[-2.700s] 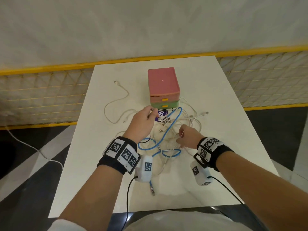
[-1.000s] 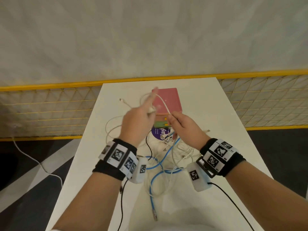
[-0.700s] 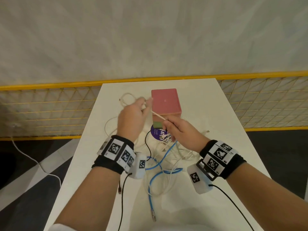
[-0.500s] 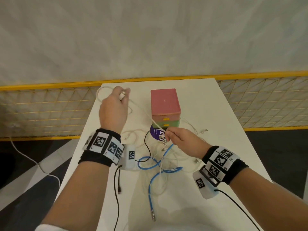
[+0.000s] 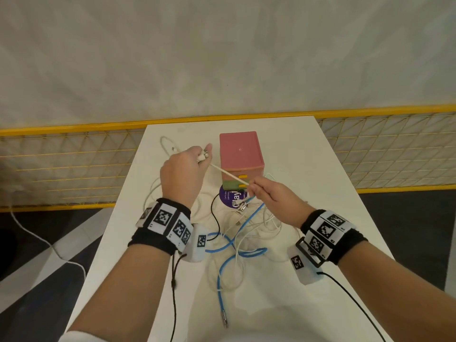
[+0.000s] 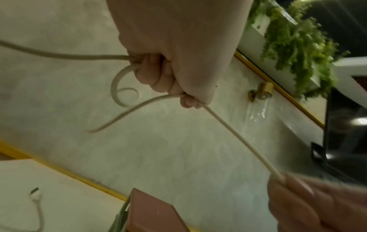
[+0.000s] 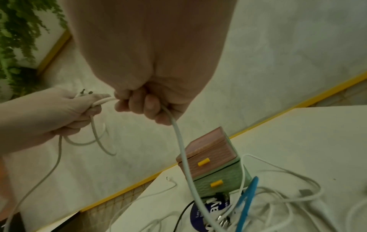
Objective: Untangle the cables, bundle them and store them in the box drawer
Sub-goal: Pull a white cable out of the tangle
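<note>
Setting: white table (image 5: 308, 156) against a pale wall, yellow mesh rail behind.
White cable (image 5: 228, 172): taut in the air between your hands, in front of the box (image 5: 240, 150); its tail drops into the tangle (image 5: 249, 225).
Left hand (image 5: 182, 174): fingers curled around gathered loops and plug ends.
Right hand (image 5: 274, 196): fingers pinching the cable.
Box: both drawers closed.
Progress: early, by my reading; one cable partly coiled, blue cable (image 5: 223, 277) and the rest unsorted, nothing stored.
</note>
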Tool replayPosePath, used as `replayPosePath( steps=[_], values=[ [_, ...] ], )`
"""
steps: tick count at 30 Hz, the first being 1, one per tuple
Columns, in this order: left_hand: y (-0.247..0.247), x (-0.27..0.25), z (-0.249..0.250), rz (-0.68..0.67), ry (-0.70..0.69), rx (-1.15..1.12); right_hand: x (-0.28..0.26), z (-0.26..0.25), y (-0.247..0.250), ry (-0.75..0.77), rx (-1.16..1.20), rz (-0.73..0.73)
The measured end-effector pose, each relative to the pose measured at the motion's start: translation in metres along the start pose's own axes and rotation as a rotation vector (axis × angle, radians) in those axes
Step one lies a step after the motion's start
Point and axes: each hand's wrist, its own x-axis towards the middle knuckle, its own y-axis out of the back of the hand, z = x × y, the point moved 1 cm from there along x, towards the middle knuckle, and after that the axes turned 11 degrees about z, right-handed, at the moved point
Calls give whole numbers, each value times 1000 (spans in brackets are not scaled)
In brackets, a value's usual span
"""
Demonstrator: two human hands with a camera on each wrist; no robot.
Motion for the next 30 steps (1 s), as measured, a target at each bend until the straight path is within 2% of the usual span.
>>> replayPosePath(
  steps=[2, 4, 6, 8, 11, 14, 16, 18, 20, 22, 24, 25, 28, 30],
  values=[
    [-3, -8, 6, -2, -63, 5, 3, -2, -2, 2, 18, 18],
    [-6, -23, 22, -136, -128, -40, 6, -5, -4, 17, 37, 42],
    [-12, -35, 31, -286, -87, -79, 7, -6, -4, 45, 67, 68],
    [-14, -39, 30, -321, -22, -89, 7, -6, -3, 51, 77, 58],
    [-4, -24, 21, -162, -71, -4, 4, 3, -4, 14, 81, 5],
    [12, 4, -1, 63, 38, 27, 0, 20, -5, -57, 21, -29],
    [21, 15, -13, 134, 71, 75, -2, 26, -6, -77, -21, -51],
    [23, 12, -10, 140, 32, 62, 0, 23, -9, -79, -17, -51],
    [14, -4, 9, -7, -97, 38, 6, 14, -10, -60, 6, -18],
    [1, -25, 28, -281, -199, -11, 11, 2, -9, -16, 57, 25],
    [-8, -38, 34, -469, -164, -115, 13, -8, -5, 26, 130, 32],
    [-10, -39, 33, -481, -136, -171, 13, -10, -3, 42, 146, 20],
    [-6, -26, 22, -373, -164, -151, 10, 1, -1, 41, 89, 10],
    [1, -8, 6, -217, -81, -119, 4, 16, 1, -20, 21, 2]
  ],
)
